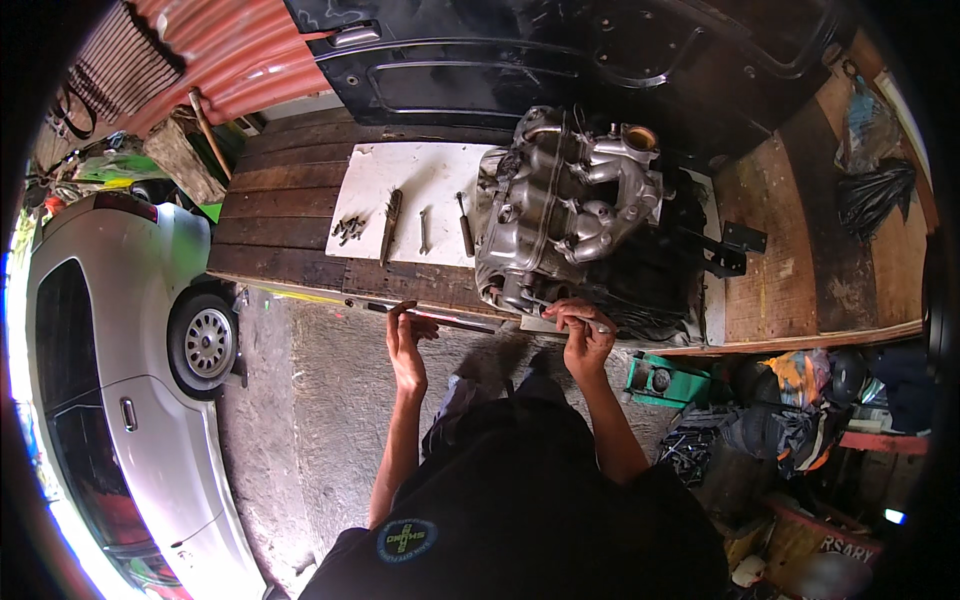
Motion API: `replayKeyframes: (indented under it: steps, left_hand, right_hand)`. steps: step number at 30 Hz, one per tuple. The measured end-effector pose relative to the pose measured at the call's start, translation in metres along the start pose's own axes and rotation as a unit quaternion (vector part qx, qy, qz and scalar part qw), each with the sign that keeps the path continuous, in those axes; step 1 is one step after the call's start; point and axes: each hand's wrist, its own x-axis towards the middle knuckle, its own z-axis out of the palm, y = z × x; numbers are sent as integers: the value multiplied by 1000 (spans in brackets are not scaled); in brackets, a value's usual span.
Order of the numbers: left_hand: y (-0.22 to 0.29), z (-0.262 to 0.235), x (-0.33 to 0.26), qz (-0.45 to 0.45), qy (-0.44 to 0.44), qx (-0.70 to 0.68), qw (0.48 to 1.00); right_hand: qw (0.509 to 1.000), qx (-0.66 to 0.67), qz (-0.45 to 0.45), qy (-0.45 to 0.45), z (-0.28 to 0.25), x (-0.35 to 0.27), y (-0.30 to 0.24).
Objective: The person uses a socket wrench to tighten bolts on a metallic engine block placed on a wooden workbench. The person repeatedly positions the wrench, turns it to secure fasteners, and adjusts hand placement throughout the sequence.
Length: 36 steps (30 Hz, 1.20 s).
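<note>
1. Fingers of right hand (585,330) pinched a thin metal tool (598,325) at the engine's (570,215) near edge.
2. Left hand (408,340) was loosely curled at a long bar (440,318) on the wooden bench (280,220) edge; grip unclear.
3. Engine sat on the bench, beside the white board (410,175) with bolts (348,228) and wrenches (392,225).

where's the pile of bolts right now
In the head view, the bolts lie at the left edge of the white board, left of the tools and the engine.

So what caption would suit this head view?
Both hands, left and right, work at an engine on a wooden bed.
</note>
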Motion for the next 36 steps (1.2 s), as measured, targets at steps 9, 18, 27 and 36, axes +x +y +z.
replayKeyframes:
  steps: [9, 18, 27, 36]
  left_hand:
    - [5, 4, -6, -11, 2, 6, 1000]
    - [9, -35, -14, 22, 120, 4, 992]
    - [3, -48, -17, -2, 123, 11, 992]
    - [11, -18, -2, 16, 98, -20, 995]
  right_hand:
    - [987, -158, -38, -13, 29, 11, -10]
    - [787, -517, -44, -333, 134, 22, 76]
    - [781, -420, 69, -457, 126, 13, 40]
    - [955, -222, 31, -195, 100, 21, -27]
